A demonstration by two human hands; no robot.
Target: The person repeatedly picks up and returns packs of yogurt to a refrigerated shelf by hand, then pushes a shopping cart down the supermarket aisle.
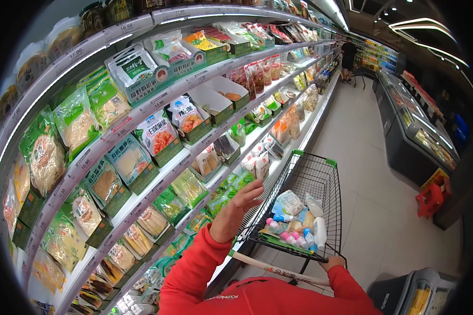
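Note:
My left hand (237, 211) is raised in front of the refrigerated shelves, fingers stretched out and nothing in it. Near its fingertips, on a low shelf, stand white packets (257, 165). My right hand (333, 261) is closed at the right end of the shopping cart's handle (278, 271); its grip is partly hidden by the sleeve. Ahead of me is the black wire shopping cart (312, 170) with green corners. Inside lie a white bag (289, 201), several small bottles with pink and blue caps (299, 240) and a white bottle (319, 231).
Tiered shelves with packaged food (126, 157) run along the left, fronted by price rails (157, 100). On the right stand a chest freezer (404, 126) and a red stool (431, 200). A person (348, 58) stands far down the tiled aisle (352, 142). A dark bin-like case (410, 291) is at lower right.

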